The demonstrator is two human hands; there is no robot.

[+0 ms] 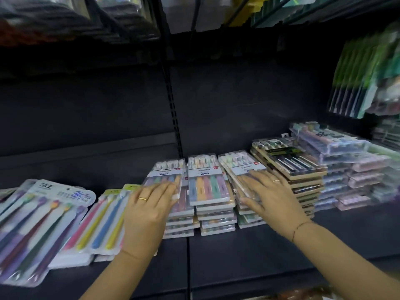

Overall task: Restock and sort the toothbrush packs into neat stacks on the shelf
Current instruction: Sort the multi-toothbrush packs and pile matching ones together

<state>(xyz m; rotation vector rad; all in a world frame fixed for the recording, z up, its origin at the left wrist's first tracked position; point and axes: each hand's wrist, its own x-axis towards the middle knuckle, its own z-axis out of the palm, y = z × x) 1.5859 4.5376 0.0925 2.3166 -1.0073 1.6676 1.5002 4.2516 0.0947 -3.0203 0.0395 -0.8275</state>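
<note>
Three stacks of clear toothbrush packs stand side by side on the dark shelf (249, 245). My left hand (149, 210) lies flat with straight fingers on the top pack of the left stack (167, 172). The middle stack (207, 182) shows pastel brushes and is untouched. My right hand (270, 194) rests with spread fingers on the tilted top pack of the right stack (240, 166), its thumb at that pack's near edge.
Large multi-colour brush packs (41, 226) and red, yellow and blue brush packs (101, 224) lie at the left. A stack of dark brush packs (290, 163) and clear-cased stacks (346, 165) stand at the right. Green hanging packs (363, 79) fill the upper right.
</note>
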